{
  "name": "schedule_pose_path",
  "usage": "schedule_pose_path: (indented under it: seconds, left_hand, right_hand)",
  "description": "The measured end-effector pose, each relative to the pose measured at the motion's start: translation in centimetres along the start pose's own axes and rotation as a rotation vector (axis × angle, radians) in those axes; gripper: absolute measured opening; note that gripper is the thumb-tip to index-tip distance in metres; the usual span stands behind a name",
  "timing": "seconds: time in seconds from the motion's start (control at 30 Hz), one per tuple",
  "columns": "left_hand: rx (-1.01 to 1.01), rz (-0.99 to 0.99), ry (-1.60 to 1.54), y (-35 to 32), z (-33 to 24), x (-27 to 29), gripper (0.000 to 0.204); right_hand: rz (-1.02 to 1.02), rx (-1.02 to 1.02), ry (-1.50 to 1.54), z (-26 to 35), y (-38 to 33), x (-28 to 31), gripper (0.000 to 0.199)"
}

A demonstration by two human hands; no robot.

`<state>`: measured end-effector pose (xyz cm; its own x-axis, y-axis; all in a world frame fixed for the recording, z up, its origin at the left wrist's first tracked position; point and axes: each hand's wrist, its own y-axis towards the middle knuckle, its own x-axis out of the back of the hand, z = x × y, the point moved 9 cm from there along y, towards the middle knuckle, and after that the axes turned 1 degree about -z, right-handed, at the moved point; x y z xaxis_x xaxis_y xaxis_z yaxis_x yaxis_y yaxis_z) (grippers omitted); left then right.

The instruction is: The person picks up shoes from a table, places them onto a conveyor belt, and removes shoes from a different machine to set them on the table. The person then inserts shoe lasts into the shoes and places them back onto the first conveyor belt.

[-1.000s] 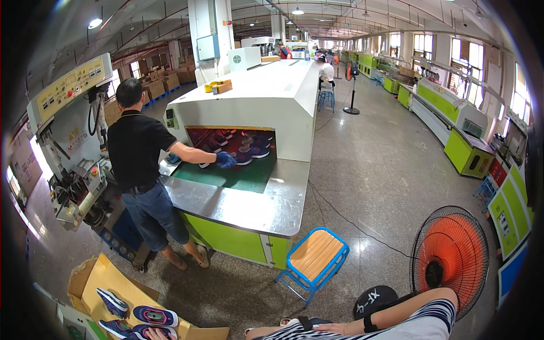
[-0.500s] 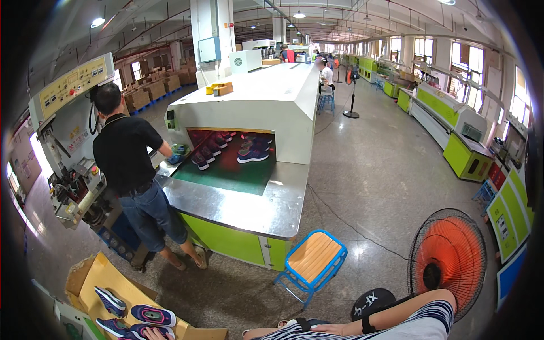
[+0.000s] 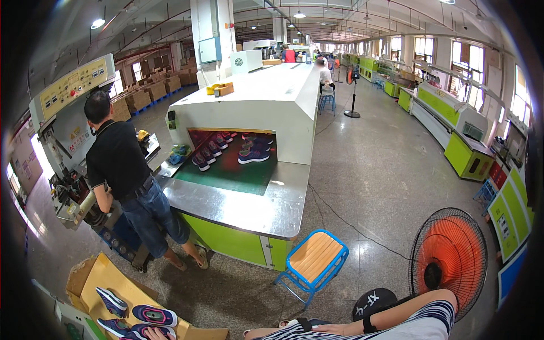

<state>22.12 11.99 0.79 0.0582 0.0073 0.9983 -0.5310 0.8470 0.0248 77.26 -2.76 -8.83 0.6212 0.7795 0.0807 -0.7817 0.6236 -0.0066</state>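
Grey speckled floor [image 3: 362, 226] is stretching past a long white-and-green machine [image 3: 243, 105] with a shiny metal table end [image 3: 238, 212]. At the lower left, an open brown cardboard box [image 3: 90, 280] is holding navy fabric shoes with pink trim and pale soles [image 3: 111, 301]. Each is probably light, soft in the upper, stiffer along the sole, grippy and hard to damage; the heel or the sides above the sole should be offering the surest hold. Inside the box, the left hand [image 3: 158, 334] is resting its slightly parted fingers over the nearest shoe [image 3: 137, 329]; whether it is gripping, I cannot tell. The right hand [image 3: 333, 328] is lying on striped navy-and-white clothing [image 3: 283, 332], its finger closure unclear.
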Motion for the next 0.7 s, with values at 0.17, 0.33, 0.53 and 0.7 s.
schedule_pose_path:
  seconds: [0.17,0.33,0.53,0.7]
  left_hand:
    - [-0.008,-0.033,0.001,0.1,-0.2,0.1,0.056]
    - [-0.013,-0.032,0.006,0.1,-0.2,-0.1,0.057]
    - [-0.017,-0.025,-0.005,0.1,0.3,-0.4,0.058]
    - [-0.009,0.004,-0.019,0.0,-0.1,0.1,0.058]
  right_hand:
    - [-0.037,-0.011,0.020,-0.6,0.4,0.1,0.082]
    - [-0.076,-0.021,0.035,-1.1,0.6,0.0,0.080]
    - [-0.111,-0.031,0.056,-1.9,1.2,-0.2,0.078]
    - [-0.151,-0.038,0.074,-2.1,1.5,-0.4,0.077]
